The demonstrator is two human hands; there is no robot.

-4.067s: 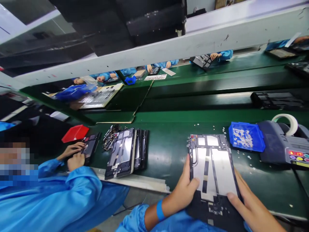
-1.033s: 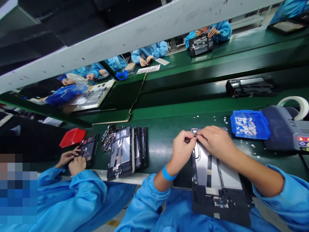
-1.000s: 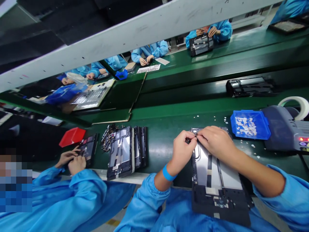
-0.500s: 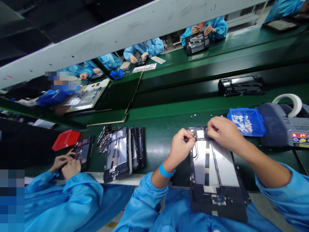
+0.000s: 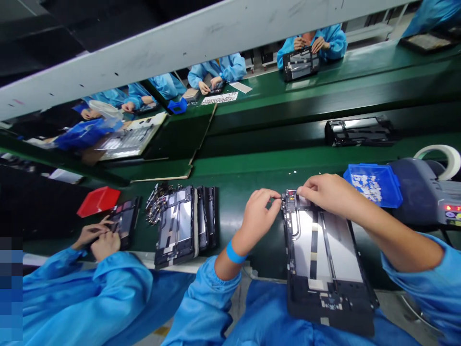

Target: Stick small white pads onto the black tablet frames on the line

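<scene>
An opened tablet housing [image 5: 326, 245], black with pale metal panels inside, lies tilted over the table's front edge, its near end above my lap. At its far left corner is a small circuit part [image 5: 291, 199] with reddish marks. My left hand [image 5: 257, 216], a blue band at its wrist, is closed with thumb and forefinger tips together at that corner; what they pinch is too small to name. My right hand [image 5: 326, 194] bends over the far edge beside the small part, thumb and fingers drawn together. Whatever it grips there is hidden.
A blue tray [image 5: 374, 185] of white bits stands right, by a grey tape dispenser [image 5: 414, 192]. Stacked tablet housings [image 5: 176, 226] and a heap of small parts [image 5: 156, 204] lie left, near a red tray [image 5: 99, 202] and a co-worker's hands [image 5: 99, 238]. Another housing [image 5: 360, 130] lies further back.
My left hand has drawn back left from over the housing to its corner, and the small circuit part shows there. My right hand has shifted left along the far edge.
</scene>
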